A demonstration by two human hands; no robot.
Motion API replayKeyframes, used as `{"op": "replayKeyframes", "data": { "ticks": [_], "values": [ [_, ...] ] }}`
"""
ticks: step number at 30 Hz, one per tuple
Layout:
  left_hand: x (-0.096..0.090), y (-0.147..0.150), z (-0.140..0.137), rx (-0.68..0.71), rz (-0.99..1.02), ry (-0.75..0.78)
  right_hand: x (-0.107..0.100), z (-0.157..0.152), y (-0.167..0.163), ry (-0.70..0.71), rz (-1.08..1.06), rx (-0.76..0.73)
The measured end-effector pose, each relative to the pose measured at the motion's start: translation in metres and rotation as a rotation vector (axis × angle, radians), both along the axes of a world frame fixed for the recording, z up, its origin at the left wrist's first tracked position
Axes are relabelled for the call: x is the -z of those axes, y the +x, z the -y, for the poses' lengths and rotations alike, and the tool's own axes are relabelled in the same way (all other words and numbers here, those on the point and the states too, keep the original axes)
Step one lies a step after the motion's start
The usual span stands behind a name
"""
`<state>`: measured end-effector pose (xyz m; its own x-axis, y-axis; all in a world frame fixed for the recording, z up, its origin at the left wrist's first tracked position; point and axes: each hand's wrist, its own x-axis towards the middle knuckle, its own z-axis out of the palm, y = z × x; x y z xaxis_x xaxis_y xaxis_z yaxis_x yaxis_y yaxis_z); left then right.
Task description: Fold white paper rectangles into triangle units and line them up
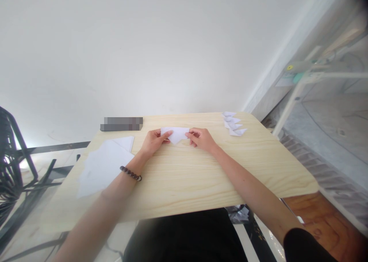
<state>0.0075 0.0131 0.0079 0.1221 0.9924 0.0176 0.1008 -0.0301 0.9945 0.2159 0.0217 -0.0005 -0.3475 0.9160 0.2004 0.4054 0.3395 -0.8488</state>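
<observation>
Between my two hands is a folded sheet of white paper [176,133], with a straight upper edge and a point at its lower side. My left hand [154,140] pinches its left end, thumb on top. The right end is pinched by my right hand [200,138] in the same way. A beaded bracelet circles my left wrist. The paper is held just above or on the pale wooden table [184,177]; I cannot tell which.
White paper sheets [106,166] lie in a loose pile at the table's left. Behind them stands a dark, blurred-out box-shaped object [121,124]. Several small folded paper pieces [234,125] sit in a row at the back right. A black chair [13,158] stands left, a wall behind.
</observation>
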Motion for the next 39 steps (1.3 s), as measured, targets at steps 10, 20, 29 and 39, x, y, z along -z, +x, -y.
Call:
{"op": "replayKeyframes", "data": {
  "ticks": [10, 20, 29, 39],
  "values": [
    [0.001, -0.009, -0.003, -0.027, 0.03, 0.153, 0.003, -0.004, 0.0, 0.114, -0.063, 0.076],
    [0.006, -0.009, -0.003, 0.12, -0.491, 0.434, 0.003, -0.011, 0.008, 0.348, 0.161, -0.027],
    [0.014, -0.011, -0.004, 0.281, -0.751, 0.586, 0.005, -0.011, 0.011, 0.424, 0.34, -0.104],
    [0.01, -0.011, -0.005, 0.259, -0.766, 0.604, 0.004, -0.011, 0.009, 0.349, 0.333, -0.104]
  ]
}}
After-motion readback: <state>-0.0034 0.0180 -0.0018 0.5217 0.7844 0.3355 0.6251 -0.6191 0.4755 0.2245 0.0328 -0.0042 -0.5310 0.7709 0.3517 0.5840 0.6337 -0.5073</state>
